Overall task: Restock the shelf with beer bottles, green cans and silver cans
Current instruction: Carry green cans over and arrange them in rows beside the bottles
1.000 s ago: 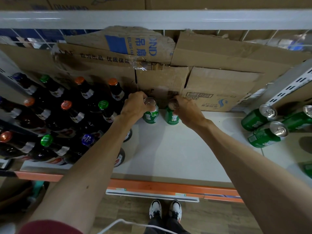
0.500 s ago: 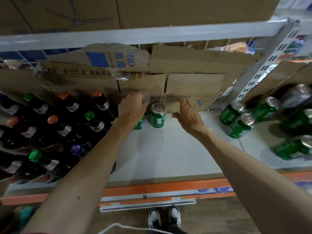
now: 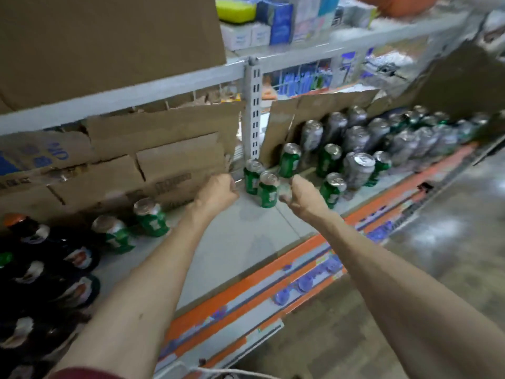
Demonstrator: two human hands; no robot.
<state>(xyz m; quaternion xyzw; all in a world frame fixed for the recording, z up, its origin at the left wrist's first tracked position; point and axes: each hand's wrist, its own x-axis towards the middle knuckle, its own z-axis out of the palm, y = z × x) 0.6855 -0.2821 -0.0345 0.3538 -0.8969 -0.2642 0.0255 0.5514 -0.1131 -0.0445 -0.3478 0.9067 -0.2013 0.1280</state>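
Green can (image 3: 268,190) stands between left hand (image 3: 218,191), fingers curled empty, and right hand (image 3: 300,196), fingers unclear

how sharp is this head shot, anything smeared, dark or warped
Head view: motion blur smears the whole frame, so labels on the green cans are unreadable and the silver cans run together. Head view: the right hand has fingers too smeared to judge its grip. Head view: the beer bottles sit in deep shadow, the floor shows soft glare, and the wide lens bows the shelf rail.

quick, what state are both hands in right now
left hand: fingers curled, holding nothing
right hand: blurred beside a green can, cannot tell
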